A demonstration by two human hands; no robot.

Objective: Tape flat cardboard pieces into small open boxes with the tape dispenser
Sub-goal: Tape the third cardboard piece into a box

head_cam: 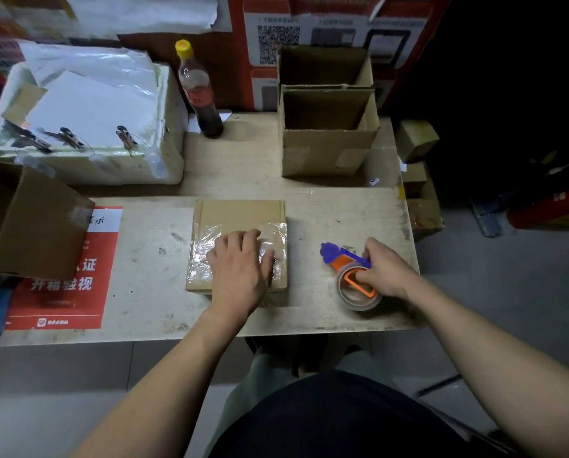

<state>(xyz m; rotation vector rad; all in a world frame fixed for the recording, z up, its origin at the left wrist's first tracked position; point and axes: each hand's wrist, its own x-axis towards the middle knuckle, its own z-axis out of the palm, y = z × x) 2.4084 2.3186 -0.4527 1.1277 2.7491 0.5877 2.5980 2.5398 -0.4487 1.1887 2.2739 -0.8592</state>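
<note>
Worn wooden surface (pixel 342 219), contents left to right: open cardboard carton (pixel 29 223) over red poster (pixel 62 276); small cardboard box (pixel 240 216) at centre, clear tape across it, left hand (pixel 240 269) pressing flat on top; tape dispenser (pixel 352 272), orange-and-blue, just beside, right hand (pixel 389 272) gripping it.

Brown cardboard box (pixel 240 226) under clear glossy tape; tape dispenser (pixel 346 259) blue and orange; poster (pixel 65 276) red, white lettering; bottle cap (pixel 183 48) yellow.

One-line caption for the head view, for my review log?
Left hand presses clear tape flat on a cardboard piece while the right hand holds the tape dispenser on the table.
</note>
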